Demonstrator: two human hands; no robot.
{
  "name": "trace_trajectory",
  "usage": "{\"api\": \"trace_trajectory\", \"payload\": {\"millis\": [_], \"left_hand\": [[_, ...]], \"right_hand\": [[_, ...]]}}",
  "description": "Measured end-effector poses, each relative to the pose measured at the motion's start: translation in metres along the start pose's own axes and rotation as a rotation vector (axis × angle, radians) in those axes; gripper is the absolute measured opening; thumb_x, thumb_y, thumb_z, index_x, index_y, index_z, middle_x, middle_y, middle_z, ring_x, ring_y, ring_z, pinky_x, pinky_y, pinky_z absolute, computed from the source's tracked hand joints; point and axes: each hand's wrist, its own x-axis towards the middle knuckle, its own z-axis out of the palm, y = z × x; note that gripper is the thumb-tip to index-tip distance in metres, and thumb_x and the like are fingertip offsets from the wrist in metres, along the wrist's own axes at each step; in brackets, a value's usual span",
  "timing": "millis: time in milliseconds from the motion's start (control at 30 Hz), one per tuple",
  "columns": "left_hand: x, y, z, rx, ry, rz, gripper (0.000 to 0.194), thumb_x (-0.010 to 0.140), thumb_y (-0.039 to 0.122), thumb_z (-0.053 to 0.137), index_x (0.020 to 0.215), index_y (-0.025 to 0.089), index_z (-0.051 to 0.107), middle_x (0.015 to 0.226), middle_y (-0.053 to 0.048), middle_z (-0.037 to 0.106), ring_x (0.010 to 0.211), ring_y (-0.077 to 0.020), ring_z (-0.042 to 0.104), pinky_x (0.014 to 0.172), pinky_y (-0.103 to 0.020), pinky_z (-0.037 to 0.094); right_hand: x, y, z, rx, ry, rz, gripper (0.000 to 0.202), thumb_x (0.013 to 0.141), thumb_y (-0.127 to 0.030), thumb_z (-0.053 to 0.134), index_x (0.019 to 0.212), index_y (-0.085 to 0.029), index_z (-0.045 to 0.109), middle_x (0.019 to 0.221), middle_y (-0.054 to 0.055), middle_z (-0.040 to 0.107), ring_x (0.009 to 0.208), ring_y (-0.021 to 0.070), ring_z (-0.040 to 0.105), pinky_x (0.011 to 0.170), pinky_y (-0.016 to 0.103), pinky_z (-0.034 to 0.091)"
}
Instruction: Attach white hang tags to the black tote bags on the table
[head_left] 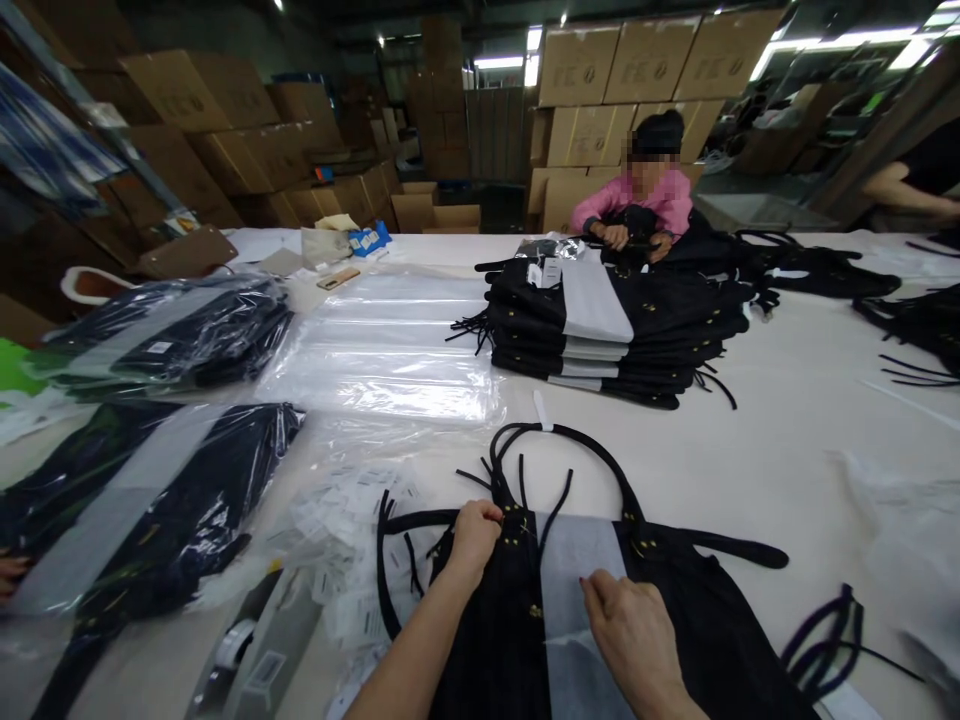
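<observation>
In front of me lies a black handbag [495,640] with looped handles, thin cords and small gold-coloured fittings. A pale grey paper strip [581,560] wraps its middle. My left hand [474,540] is closed at the bag's top edge, left of the strip, its fingertips pinching the black material beside the handle. My right hand [634,635] rests over the right side of the strip with fingers curled together; what they pinch, if anything, is hidden. A white tag [543,412] hangs on the handle loop [592,440].
Ahead stands a stack of black bags [600,330]. Clear plastic sleeves [390,340] lie to its left. Bagged black handbags [165,330] fill the left side, near loose white labels [337,530] and a tape dispenser [255,640]. A co-worker in pink [645,205] handles black items opposite.
</observation>
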Motion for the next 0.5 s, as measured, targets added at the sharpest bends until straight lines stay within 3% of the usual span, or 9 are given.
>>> {"api": "trace_trajectory", "payload": {"millis": [167,333,500], "left_hand": [[0.002,-0.007,0.001,0.036,0.004,0.035,0.029,0.052,-0.002,0.045,0.065,0.017,0.063,0.056,0.003,0.057,0.054,-0.0120,0.054,0.056,-0.022,0.042],[0.004,-0.014,-0.001,0.187,-0.036,0.115,0.037,0.057,-0.002,0.046,0.082,0.017,0.065,0.073,-0.001,0.059,0.067,-0.0121,0.056,0.063,-0.021,0.045],[0.000,-0.012,-0.011,0.422,-0.096,0.263,0.033,0.066,0.003,0.047,0.087,0.021,0.065,0.086,-0.002,0.051,0.076,-0.0121,0.053,0.072,-0.022,0.043]], "right_hand": [[0.000,-0.001,-0.001,0.048,-0.046,-0.002,0.032,0.088,-0.020,0.037,0.067,-0.018,0.061,0.062,0.008,0.065,0.065,0.0221,0.062,0.069,0.034,0.035],[0.011,-0.021,0.003,0.131,-0.071,-0.005,0.031,0.087,-0.017,0.036,0.070,-0.015,0.062,0.066,0.013,0.066,0.069,0.0250,0.062,0.069,0.035,0.033],[0.024,-0.041,0.009,0.307,-0.104,0.016,0.027,0.084,-0.019,0.040,0.068,-0.016,0.062,0.068,0.013,0.067,0.070,0.0251,0.060,0.066,0.033,0.032]]}}
